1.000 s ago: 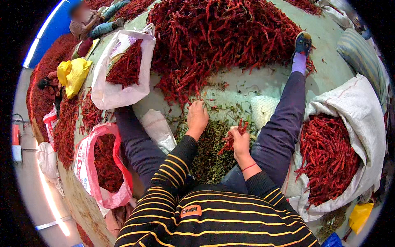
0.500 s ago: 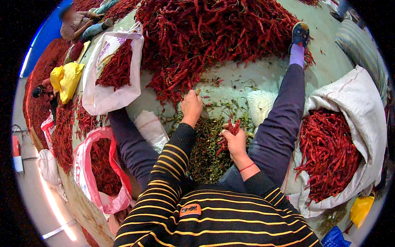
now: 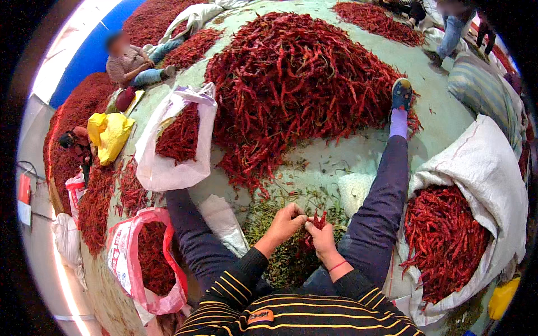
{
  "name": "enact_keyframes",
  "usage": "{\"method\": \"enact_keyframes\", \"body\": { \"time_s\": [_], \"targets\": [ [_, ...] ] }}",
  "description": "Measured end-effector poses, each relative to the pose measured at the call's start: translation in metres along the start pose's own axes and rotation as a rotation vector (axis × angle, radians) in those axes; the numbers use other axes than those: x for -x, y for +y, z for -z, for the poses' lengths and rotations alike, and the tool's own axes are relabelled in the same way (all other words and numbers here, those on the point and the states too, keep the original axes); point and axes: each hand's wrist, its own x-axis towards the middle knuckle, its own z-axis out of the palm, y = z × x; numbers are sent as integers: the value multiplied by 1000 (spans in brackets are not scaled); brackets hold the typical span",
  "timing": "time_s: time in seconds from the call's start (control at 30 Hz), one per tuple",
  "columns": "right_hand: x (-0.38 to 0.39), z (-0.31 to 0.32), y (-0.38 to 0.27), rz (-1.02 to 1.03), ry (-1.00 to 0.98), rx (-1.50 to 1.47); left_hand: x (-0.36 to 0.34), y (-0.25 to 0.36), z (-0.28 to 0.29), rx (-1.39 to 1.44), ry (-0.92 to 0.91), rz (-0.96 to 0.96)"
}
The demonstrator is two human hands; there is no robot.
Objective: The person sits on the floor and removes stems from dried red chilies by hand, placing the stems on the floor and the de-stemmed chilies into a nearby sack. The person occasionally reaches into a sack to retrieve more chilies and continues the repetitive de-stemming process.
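Note:
I sit on the pale green floor with my legs spread. My right hand (image 3: 324, 238) holds a small bunch of dried red chillies (image 3: 314, 224) between my knees. My left hand (image 3: 287, 221) meets it, its fingertips pinched on one chilli of that bunch. Under both hands lies a heap of green stems (image 3: 280, 263). A big pile of red chillies (image 3: 302, 84) spreads just beyond my feet.
A white sack (image 3: 493, 190) full of chillies stands at my right. A white bag (image 3: 176, 145) and a pink-rimmed bag (image 3: 143, 263) with chillies stand at my left. Other people (image 3: 131, 61) sit among further heaps at the far left and top right. A yellow bag (image 3: 109, 134) lies nearby.
My left hand drew back from the edge of the big pile to my right hand. The two hands now meet at the bunch. My head tilted, so the view shifted.

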Motion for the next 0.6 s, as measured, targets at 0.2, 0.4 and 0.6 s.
{"method": "enact_keyframes", "body": {
  "time_s": [0.2,0.4,0.6],
  "targets": [
    [-2,2,0,90,-41,-72,20,2,1,-87,-24,26],
    [2,1,-8,-33,-116,-65,35,-20,-2,71,-64,71],
    [1,1,-12,146,-167,153,55,20,7,-588,65,-170]
  ]
}}
